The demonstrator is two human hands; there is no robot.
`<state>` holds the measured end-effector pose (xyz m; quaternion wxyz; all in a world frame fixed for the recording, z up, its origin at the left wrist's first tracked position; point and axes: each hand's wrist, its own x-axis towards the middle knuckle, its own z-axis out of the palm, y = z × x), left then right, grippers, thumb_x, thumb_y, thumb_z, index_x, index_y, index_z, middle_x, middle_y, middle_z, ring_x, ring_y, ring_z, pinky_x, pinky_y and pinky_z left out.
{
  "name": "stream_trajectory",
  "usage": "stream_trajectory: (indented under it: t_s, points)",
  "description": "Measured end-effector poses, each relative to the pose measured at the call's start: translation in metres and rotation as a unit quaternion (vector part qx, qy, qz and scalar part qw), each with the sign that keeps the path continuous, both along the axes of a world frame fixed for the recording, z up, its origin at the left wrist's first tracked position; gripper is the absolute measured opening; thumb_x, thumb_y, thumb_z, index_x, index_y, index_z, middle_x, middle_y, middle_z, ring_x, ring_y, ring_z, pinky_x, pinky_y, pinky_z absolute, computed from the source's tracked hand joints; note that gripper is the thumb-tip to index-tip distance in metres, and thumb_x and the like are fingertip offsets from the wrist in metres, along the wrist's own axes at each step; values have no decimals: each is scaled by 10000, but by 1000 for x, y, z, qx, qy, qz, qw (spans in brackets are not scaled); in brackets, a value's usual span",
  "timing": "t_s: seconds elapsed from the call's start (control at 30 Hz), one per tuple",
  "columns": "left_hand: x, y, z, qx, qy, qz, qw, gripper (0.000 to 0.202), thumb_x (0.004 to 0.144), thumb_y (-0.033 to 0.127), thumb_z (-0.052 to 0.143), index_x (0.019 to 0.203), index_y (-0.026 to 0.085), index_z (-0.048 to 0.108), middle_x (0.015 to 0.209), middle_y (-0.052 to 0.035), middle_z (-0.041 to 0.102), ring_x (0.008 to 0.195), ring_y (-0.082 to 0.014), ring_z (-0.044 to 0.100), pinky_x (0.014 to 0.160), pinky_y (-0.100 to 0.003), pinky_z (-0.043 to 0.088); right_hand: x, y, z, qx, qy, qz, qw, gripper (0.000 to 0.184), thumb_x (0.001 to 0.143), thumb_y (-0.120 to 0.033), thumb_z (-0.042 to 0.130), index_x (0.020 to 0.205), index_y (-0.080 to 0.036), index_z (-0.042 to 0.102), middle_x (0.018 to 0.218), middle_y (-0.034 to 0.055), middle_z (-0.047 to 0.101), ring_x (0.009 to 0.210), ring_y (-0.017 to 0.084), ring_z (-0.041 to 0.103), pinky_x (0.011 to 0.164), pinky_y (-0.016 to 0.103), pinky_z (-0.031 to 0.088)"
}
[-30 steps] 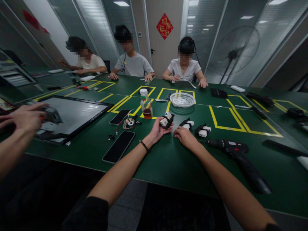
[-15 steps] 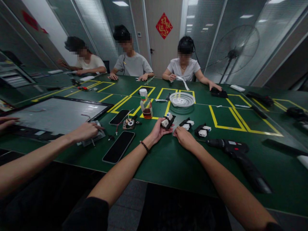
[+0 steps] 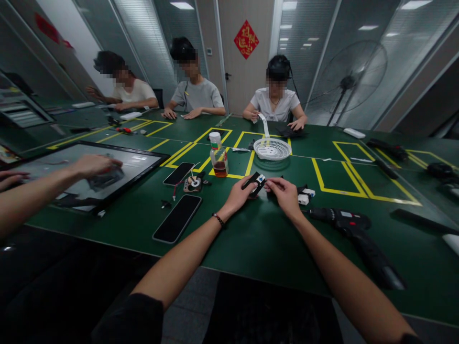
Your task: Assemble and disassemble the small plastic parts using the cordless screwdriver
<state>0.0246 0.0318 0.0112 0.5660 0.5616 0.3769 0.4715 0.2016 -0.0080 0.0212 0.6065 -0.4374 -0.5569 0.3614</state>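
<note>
My left hand (image 3: 241, 195) is closed around a small white block with a black wrap (image 3: 255, 183), held just above the green table. Its upper face shows white with a blue mark. Close by on the right, my right hand (image 3: 285, 195) is pinched at the block's edge; whatever lies between its fingertips is too small to make out. Another white block with black wrapping (image 3: 305, 196) rests on the table just past my right hand, partly covered by it. A black cordless drill (image 3: 353, 224) lies to the right of that hand.
Left of my hands lie a phone (image 3: 178, 218), a second phone (image 3: 179, 174) and a small motor-like part (image 3: 193, 184). Beyond stand a bottle (image 3: 219, 160) and a white basket (image 3: 272, 156). A co-worker's hand (image 3: 95, 165) is over a large panel (image 3: 136, 165). Several people sit opposite.
The block in my left hand has turned, and my right hand has risen to its edge. The neighbouring co-worker's hand moved left with a grey part. Across the table, a black item shifted left.
</note>
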Motion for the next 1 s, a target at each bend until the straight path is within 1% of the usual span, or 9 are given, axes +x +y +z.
stream_trajectory:
  t_s: [0.1,0.2,0.27,0.37,0.47,0.57,0.7,0.83,1.0]
  points:
    - [1,-4,4,7,12,11,1000,449,823,304,676,1256,189,644,1185,-120,688,997,-290,670,846,-430,574,-1,-2,1,21,-17,2,1000,249,877,-385,654,1031,-204,727,958,62,755,863,221,716,838,366,560]
    - [0,-5,6,41,51,35,997,440,812,279,683,1244,192,665,1200,-108,693,1130,-314,628,975,-445,507,-2,-4,3,46,-54,-17,997,232,894,-374,633,1041,-218,722,985,58,746,882,227,712,829,367,561]
    - [-2,-4,5,80,98,41,991,440,815,298,678,1243,197,671,1231,-94,685,1170,-303,609,1026,-434,468,-2,-6,5,60,-85,-30,994,229,907,-367,616,1054,-220,711,962,53,742,858,223,709,792,356,562]
    - [-5,-2,3,137,164,40,976,454,832,353,661,1262,209,661,1268,-74,671,1170,-272,612,1057,-404,436,-2,-9,9,86,-157,-47,983,204,928,-346,590,1029,-219,713,920,47,734,803,210,690,760,341,544]
    - [-6,-2,2,166,205,43,964,484,836,407,659,1284,224,648,1281,-67,665,1175,-269,610,1051,-385,436,-1,-10,11,127,-224,-63,964,171,940,-299,578,973,-225,729,939,55,708,849,213,657,813,356,514]
    - [-7,-5,2,176,218,36,959,512,841,437,656,1312,238,628,1288,-66,660,1153,-275,621,1002,-384,474,-1,-9,12,154,-252,-75,952,146,934,-269,594,946,-231,734,969,66,664,922,226,618,851,374,492]
    - [-6,-9,6,172,216,32,960,516,828,411,678,1309,230,634,1237,-76,685,1079,-278,656,921,-370,521,-3,-8,10,157,-255,-77,951,128,932,-260,603,951,-233,727,975,65,636,947,232,592,851,384,479]
    - [-5,-13,10,162,206,43,964,507,797,373,718,1274,213,661,1179,-85,709,1019,-281,680,873,-361,543,-6,-9,7,155,-249,-58,954,116,931,-246,604,942,-231,718,971,59,637,937,229,592,850,383,472]
    - [-4,-15,13,161,205,44,964,492,801,360,714,1267,210,665,1160,-86,717,994,-276,689,848,-353,552,-9,-9,5,149,-236,-62,958,128,937,-241,587,945,-234,715,974,59,631,922,228,588,815,375,472]
